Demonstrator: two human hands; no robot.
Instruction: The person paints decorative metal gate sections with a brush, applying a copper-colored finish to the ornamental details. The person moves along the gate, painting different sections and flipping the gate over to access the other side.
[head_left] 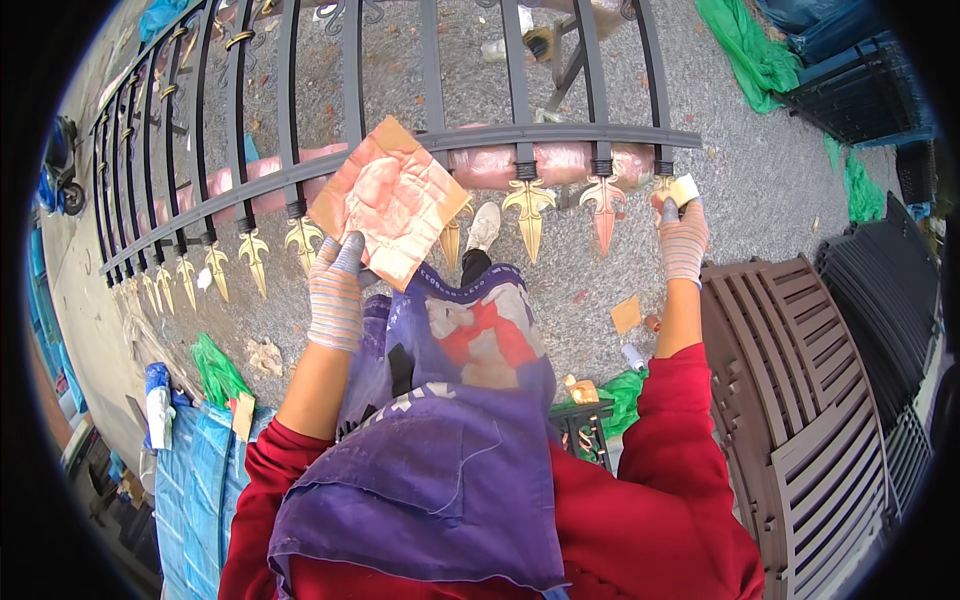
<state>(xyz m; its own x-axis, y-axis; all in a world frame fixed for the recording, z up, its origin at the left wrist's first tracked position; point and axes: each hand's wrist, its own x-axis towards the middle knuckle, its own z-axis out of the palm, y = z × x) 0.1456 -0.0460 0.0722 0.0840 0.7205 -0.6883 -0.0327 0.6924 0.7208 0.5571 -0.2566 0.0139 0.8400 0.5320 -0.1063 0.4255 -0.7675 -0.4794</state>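
My left hand [337, 295], in a striped glove with grey fingertips, pinches the lower left edge of a brown cardboard square [385, 205]. Wrinkled, pinkish paint-like material covers the middle of the cardboard. In my right hand [684, 238], gloved the same way, is a small pale yellow sponge [683, 190], held against the rightmost spear finial [661, 184], which it partly hides. These finials tip the bars of a black metal fence panel [560, 134]. Most look gold, like the finial [528, 215] near the middle; one pinkish copper finial [604, 212] stands beside the right hand.
A pink wrapped roll [520, 163] lies under the panel's near rail. Brown fence panels [790, 400] are stacked at the right, with black panels [885, 300] beyond. Blue sheeting [195, 490] lies lower left. A cardboard piece [626, 315] and a small bottle [633, 357] rest on the ground.
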